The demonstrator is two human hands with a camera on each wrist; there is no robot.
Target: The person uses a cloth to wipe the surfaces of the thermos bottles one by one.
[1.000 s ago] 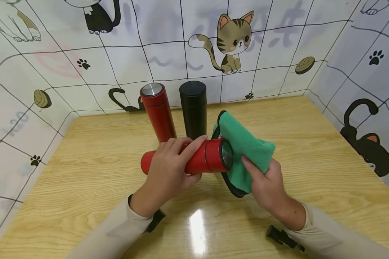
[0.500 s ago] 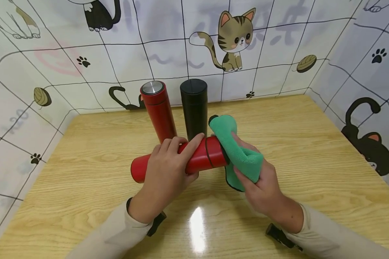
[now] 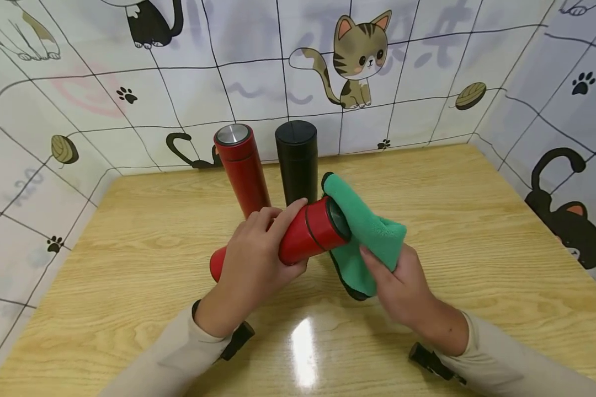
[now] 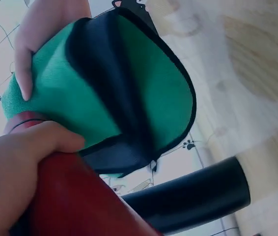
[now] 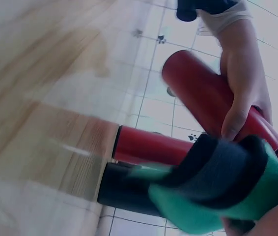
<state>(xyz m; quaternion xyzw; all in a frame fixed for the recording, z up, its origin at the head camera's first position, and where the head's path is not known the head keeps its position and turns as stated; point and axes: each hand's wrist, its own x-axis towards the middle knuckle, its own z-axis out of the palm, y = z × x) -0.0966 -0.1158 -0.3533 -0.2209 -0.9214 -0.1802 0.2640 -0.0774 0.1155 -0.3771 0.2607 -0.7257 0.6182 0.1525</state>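
Note:
My left hand point(image 3: 253, 256) grips a red thermos flask point(image 3: 308, 234) around its body and holds it tilted above the table, its lid end up and to the right. In my right hand point(image 3: 402, 286) is a folded green cloth point(image 3: 377, 234) with black edging, pinched between thumb and fingers. The cloth lies close against the flask's lid; part of the dark, shiny lid top shows beside it. The left wrist view shows the cloth's dark trim point(image 4: 114, 73) and the thumb over the red flask point(image 4: 75, 196). Fingers behind the cloth are mostly hidden.
Behind the hands, a second red flask point(image 3: 242, 171) with a silvery lid stands upright beside a black flask point(image 3: 297, 162). The wooden table point(image 3: 144, 248) meets walls point(image 3: 189, 99) covered with a cat-patterned sheet at the back and sides.
The cloth first wrapped over the lid end, then slid back so the lid top shows again. The held flask now tilts more steeply, its lid end raised.

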